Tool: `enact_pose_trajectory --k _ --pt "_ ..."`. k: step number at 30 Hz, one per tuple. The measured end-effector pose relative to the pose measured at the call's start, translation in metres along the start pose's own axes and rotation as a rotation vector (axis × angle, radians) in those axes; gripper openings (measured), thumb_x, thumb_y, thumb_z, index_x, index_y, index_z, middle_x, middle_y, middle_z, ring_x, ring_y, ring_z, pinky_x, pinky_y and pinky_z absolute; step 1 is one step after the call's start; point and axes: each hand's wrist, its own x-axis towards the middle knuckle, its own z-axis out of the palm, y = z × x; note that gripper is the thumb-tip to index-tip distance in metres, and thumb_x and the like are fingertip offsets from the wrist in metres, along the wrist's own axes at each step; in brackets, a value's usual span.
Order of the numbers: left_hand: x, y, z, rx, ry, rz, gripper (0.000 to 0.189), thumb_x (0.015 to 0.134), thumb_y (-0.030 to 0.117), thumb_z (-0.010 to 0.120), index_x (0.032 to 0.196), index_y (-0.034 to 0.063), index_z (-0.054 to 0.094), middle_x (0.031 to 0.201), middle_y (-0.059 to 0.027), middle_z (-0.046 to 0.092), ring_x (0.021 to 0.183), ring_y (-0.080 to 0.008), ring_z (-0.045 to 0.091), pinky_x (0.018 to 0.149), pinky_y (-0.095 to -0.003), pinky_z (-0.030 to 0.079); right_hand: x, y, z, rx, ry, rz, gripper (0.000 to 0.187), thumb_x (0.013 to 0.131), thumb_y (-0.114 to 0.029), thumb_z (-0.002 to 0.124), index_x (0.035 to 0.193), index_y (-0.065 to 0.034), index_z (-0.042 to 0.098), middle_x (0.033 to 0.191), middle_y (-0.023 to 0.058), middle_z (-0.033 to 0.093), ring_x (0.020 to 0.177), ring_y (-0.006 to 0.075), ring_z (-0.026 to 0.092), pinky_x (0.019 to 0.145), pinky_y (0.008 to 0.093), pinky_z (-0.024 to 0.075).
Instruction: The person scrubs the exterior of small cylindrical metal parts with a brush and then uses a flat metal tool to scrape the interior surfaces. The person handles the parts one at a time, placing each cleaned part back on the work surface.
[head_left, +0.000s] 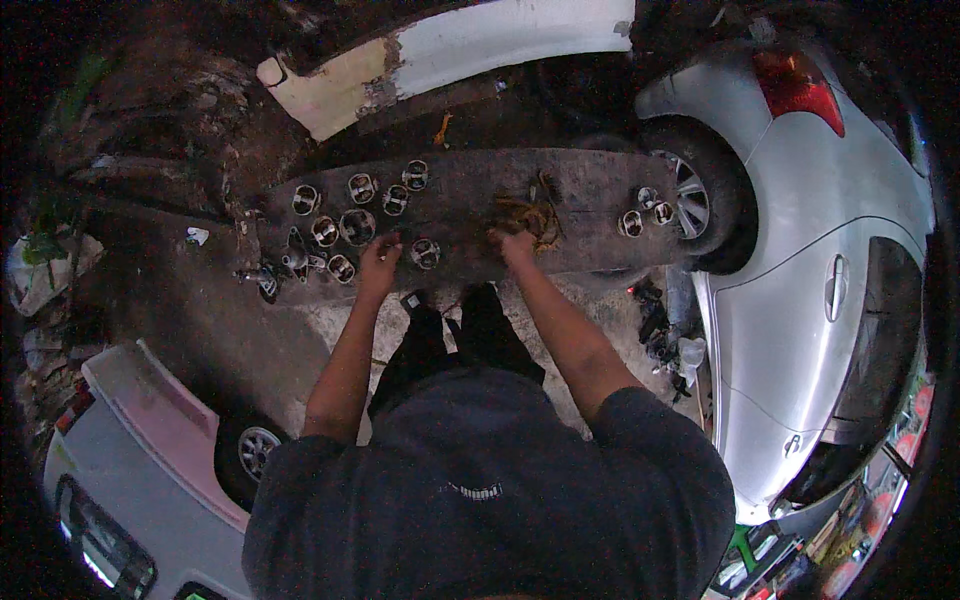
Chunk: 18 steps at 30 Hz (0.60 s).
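Note:
A dark wooden bench (480, 172) lies before me with several engine pistons on it. My left hand (381, 262) is over its near edge, between a round metal piston (425, 253) and a smaller ringed part (341, 268); its fingers are bent, and whether they hold something small is unclear. A larger round piston (358, 226) sits just beyond that hand. My right hand (516, 244) is at a tangled brownish-yellow bundle (544, 221), its fingertips hard to make out. A metal bracket-like part (300, 259) lies at the bench's left end.
Three more pistons (631, 223) sit at the bench's right end, close to a silver car's rear wheel (690, 196). A white and cream car body panel (450, 52) lies beyond the bench. Another car (165, 480) stands at lower left.

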Motion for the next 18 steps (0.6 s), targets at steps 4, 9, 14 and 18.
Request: enact_pose_trajectory --k 4,9,14,18 --pt "0.004 -0.005 0.023 0.109 -0.003 0.098 0.033 0.088 0.014 0.062 0.119 0.0038 0.06 0.111 -0.0107 0.066 0.098 -0.0199 0.061 0.086 -0.0327 0.047 0.017 0.011 -0.034 -0.642 0.215 -0.442 0.062 0.073 -0.034 0.079 0.121 -0.001 0.059 0.1 0.0151 0.068 0.09 0.0283 0.066 0.079 0.0404 0.0525" --pt "0.017 -0.007 0.058 0.086 0.022 0.04 0.037 0.089 0.016 0.061 0.122 0.0013 0.058 0.11 -0.0125 0.066 0.103 -0.0236 0.061 0.092 -0.035 0.045 0.034 -0.007 -0.069 -0.42 0.34 0.153 0.061 0.081 -0.052 0.063 0.119 -0.005 0.062 0.098 0.0139 0.069 0.092 0.0278 0.067 0.083 0.0408 0.0527" --pt "0.02 -0.016 0.082 0.105 0.018 -0.028 0.038 0.089 0.019 0.063 0.121 0.0002 0.058 0.11 -0.0134 0.065 0.102 -0.0244 0.062 0.091 -0.0353 0.047 0.068 0.016 -0.085 -0.724 0.324 0.23 0.058 0.074 -0.046 0.072 0.111 -0.0011 0.067 0.097 0.0153 0.068 0.088 0.0324 0.069 0.08 0.0393 0.0546" --pt "0.014 -0.019 0.09 0.209 0.037 -0.028 0.038 0.088 0.019 0.065 0.12 -0.0004 0.059 0.112 -0.0144 0.064 0.102 -0.0245 0.062 0.089 -0.035 0.048 0.083 0.041 -0.08 -1.069 0.404 0.052 0.067 0.074 -0.047 0.071 0.118 0.0023 0.06 0.106 0.0208 0.065 0.095 0.0359 0.067 0.083 0.0429 0.0541"
